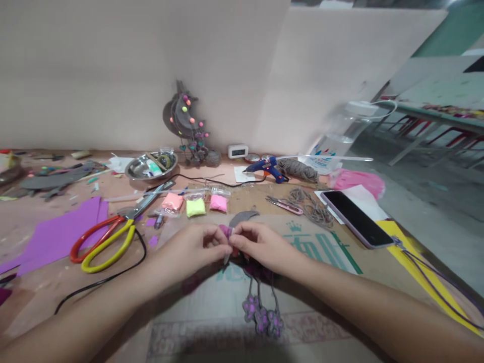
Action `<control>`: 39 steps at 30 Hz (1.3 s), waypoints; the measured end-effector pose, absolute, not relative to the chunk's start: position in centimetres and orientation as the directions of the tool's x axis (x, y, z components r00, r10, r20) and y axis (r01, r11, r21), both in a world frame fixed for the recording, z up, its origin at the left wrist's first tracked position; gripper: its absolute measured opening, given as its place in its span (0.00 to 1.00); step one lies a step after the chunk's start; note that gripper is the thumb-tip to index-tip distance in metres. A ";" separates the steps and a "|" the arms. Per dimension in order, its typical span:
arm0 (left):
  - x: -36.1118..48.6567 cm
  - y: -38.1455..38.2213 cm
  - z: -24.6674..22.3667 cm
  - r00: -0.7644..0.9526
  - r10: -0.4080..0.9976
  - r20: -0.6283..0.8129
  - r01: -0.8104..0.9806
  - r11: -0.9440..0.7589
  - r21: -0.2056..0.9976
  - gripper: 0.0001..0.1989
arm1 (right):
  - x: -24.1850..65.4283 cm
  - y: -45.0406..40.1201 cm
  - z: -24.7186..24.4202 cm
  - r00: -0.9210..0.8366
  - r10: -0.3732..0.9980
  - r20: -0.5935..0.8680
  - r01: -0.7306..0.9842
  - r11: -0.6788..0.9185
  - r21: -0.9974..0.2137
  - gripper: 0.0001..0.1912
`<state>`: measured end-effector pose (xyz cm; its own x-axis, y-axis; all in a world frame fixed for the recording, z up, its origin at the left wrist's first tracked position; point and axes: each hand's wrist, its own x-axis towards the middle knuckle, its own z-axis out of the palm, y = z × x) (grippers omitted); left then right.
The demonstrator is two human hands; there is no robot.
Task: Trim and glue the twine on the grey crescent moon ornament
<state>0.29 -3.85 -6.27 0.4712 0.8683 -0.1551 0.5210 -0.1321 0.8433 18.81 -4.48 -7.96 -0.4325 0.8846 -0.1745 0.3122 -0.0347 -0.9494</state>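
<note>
Both hands meet near the middle of the view, above the cardboard sheet (212, 322). My left hand (207, 244) pinches a small pink-purple piece (226, 231) between thumb and fingers. Against its other side, my right hand (257, 242) has thumb and fingertips closed on the same small piece. A grey crescent (244, 217) shows just beyond the fingertips. Below my right hand, grey strings hang or lie with grey-and-purple flowers (261, 318) at their ends. What lies under the palms is mostly hidden.
Scissors (130, 222) lie at left beside purple sheets (68, 232). Colored clay bags (195, 206), a metal bowl (151, 171) and a glue gun (266, 169) sit farther back. Snips (285, 204), grey yarn (317, 212), a phone (355, 219) and a bottle (340, 136) are at right.
</note>
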 end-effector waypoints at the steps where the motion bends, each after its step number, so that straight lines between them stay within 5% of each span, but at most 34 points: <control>1: 0.5 -4.0 -6.4 0.490 0.859 -0.150 0.506 -0.140 0.851 0.11 | 18.9 -4.5 -8.2 -0.428 0.885 -0.180 0.297 -0.051 -0.954 0.12; 12: 0.7 -3.8 -6.5 0.539 0.828 -0.153 0.437 -0.119 0.892 0.07 | 19.0 -5.3 -8.4 -0.424 0.886 -0.188 0.184 -0.119 -0.976 0.09; 17: 0.9 -3.9 -6.7 0.551 0.823 -0.138 0.444 -0.149 0.884 0.09 | 19.1 -5.3 -8.6 -0.407 0.906 -0.118 0.262 -0.007 -0.965 0.08; 29: 0.9 -5.1 -6.2 0.584 0.809 0.066 0.674 -0.528 0.516 0.07 | 18.9 -6.0 -7.9 -0.411 0.912 0.004 0.466 0.213 -0.859 0.06; 39: 1.1 -5.1 -7.7 0.687 0.726 0.042 0.543 -0.550 0.635 0.10 | 19.4 -5.8 -7.8 -0.488 0.873 -0.011 0.556 0.301 -0.775 0.13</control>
